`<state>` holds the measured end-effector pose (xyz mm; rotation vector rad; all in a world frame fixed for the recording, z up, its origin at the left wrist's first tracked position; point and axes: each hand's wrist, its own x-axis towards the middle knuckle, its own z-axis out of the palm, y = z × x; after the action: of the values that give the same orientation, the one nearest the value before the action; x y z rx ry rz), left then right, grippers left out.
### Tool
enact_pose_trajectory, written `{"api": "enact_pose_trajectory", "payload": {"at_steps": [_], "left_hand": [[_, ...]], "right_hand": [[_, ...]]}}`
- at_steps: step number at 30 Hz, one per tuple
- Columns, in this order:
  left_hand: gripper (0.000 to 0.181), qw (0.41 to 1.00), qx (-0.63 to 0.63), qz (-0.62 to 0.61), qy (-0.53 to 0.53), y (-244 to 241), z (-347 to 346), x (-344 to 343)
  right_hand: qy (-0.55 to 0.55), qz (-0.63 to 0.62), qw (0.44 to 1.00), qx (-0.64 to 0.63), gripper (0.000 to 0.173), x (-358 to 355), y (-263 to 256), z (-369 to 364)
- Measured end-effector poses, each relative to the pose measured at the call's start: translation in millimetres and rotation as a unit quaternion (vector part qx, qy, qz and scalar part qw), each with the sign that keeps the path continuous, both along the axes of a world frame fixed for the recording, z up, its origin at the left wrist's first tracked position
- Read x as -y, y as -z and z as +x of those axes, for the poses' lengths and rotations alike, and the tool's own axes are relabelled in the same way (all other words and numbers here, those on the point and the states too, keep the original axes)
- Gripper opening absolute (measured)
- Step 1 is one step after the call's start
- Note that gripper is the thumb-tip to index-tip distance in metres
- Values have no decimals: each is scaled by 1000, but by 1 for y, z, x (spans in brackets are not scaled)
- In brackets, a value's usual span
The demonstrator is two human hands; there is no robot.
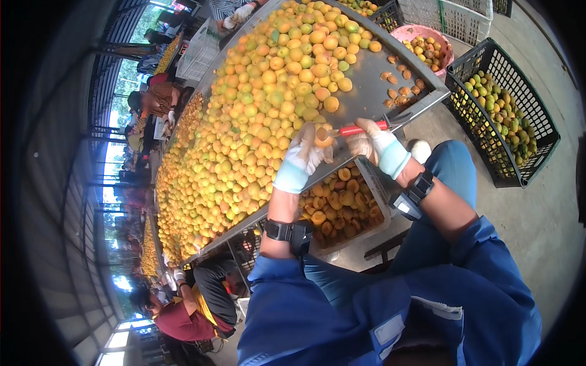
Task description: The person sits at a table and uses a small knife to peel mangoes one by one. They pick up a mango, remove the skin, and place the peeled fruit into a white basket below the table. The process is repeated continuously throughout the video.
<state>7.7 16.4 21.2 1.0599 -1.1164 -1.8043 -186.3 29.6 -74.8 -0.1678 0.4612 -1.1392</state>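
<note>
In my left hand (306,153), in a white glove with a pale blue cuff, is an apricot (323,136) held at the edge of the metal table. My right hand (375,144), gloved the same way, grips a red-handled tool (361,128) whose tip meets the fruit; the tip's exact shape is hard to make out. A large heap of apricots (256,105) covers much of the table. Several brown pits (403,90) lie near the table's corner. Below my hands, a plastic crate (383,201) holds halved apricots (341,201).
A black crate (545,114) of greenish fruit stands on the floor at right, beside a pink basin (446,43) of fruit. White crates (467,20) stand behind. A person in dark red (183,320) sits at lower left; another's gloved hands (238,14) are at the top.
</note>
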Motion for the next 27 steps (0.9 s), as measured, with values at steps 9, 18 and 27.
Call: {"api": "enact_pose_trajectory", "payload": {"at_steps": [9,18,27], "left_hand": [[42,996,-93,6,2,16,-8,1],[43,995,-48,74,-41,46,-42,33],[43,987,-106,123,-11,89,-71,54]], "right_hand": [[47,-112,990,-74,29,-5,-13,2],[170,23,985,-26,33,6,1,2],[327,-4,928,-181,27,10,-9,-21]]}}
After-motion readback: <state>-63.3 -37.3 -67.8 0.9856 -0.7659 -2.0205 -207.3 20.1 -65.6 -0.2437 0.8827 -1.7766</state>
